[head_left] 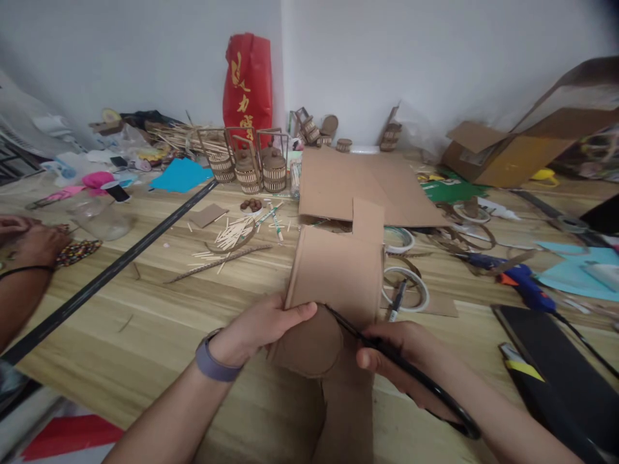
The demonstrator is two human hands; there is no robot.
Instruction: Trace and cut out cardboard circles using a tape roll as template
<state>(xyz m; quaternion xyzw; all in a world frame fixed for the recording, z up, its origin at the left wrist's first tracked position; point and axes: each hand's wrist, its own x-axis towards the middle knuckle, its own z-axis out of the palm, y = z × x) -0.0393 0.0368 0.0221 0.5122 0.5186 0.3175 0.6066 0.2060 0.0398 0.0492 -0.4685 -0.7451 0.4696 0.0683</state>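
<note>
My left hand (268, 325), with a purple band on its wrist, pinches the cardboard near the table's front edge, its thumb lying on top. Under that thumb is a rounded cardboard piece (309, 345), darker than the sheet behind it. My right hand (399, 354) is wrapped round black-handled scissors (416, 374), whose blades point left and meet the upper right edge of the round shape. A larger cardboard sheet (338, 270) lies behind, and a strip of cardboard (347, 406) hangs down below. My left fingers are hidden under the cardboard.
Rolls of tape (418, 290), a marker (398, 299), a blue glue gun (527, 283) and a black case (561, 367) lie to the right. Small sticks (235, 232) and miniature baskets (275, 171) stand behind. Another person's hands (39, 241) work at the left with beads.
</note>
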